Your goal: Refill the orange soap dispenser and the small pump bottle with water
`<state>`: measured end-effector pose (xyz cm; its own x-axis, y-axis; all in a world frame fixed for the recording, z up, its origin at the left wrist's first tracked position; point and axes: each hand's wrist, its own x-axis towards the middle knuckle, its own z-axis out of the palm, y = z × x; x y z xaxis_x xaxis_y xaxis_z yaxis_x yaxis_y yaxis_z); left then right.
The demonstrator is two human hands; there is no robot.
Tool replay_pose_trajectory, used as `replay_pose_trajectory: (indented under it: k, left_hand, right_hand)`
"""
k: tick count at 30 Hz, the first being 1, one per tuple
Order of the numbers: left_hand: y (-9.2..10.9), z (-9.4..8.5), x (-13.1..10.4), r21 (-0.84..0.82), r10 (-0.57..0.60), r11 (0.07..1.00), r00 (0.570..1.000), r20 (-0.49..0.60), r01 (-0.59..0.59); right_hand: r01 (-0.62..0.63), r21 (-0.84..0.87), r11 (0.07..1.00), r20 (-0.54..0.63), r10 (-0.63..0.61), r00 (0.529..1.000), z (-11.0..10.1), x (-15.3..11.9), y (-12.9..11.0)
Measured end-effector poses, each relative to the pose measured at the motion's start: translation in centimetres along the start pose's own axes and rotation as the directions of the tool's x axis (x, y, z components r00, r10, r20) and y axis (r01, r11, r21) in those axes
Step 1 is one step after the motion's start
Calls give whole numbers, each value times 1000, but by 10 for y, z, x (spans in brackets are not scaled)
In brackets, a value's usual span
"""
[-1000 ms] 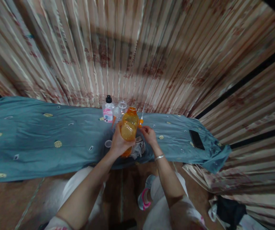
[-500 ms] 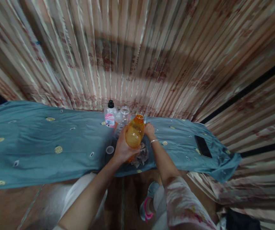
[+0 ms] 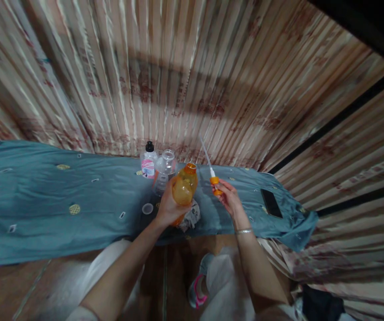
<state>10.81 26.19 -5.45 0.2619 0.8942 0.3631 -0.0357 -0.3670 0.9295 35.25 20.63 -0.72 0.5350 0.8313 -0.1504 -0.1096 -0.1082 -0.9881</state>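
Note:
An orange see-through bottle (image 3: pixel 185 185) with an uncapped neck is gripped around its middle by my left hand (image 3: pixel 171 206). To the right, my right hand (image 3: pixel 229 196) pinches an orange-and-white pump top (image 3: pixel 215 182), its long clear dip tube pointing up and away, apart from the bottle. Behind my left hand stands a clear, open-necked bottle (image 3: pixel 165 167). A crumpled patterned cloth (image 3: pixel 191 217) lies just below the orange bottle. Left of my wrist sits a small round whitish lid (image 3: pixel 147 208).
A white bottle with a pink label and black cap (image 3: pixel 148 166) stands at the back. A dark phone (image 3: pixel 271 203) lies at the right on the teal tablecloth (image 3: pixel 44 187). A pleated curtain (image 3: pixel 165 80) rises behind the table.
My right hand has moved right and toward me, and the pump top now shows plainly in its fingers. My left hand still grips the orange bottle. The view has shifted slightly.

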Motion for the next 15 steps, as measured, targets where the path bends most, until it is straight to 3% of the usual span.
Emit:
replay_pose_trajectory:
  k: [6, 11, 15]
  left_hand:
    - [-4, 4, 1, 29, 49, 998, 999, 7, -50]
    - [0, 6, 1, 56, 75, 996, 997, 9, -76]
    - [3, 11, 0, 61, 80, 995, 997, -4, -79]
  right_hand:
    - [102, 54, 993, 13, -103, 995, -79, -73, -64]
    - [121, -280, 952, 40, -115, 993, -132, -106, -115]
    - [78, -456, 886, 5, -85, 996, -156, -121, -150]
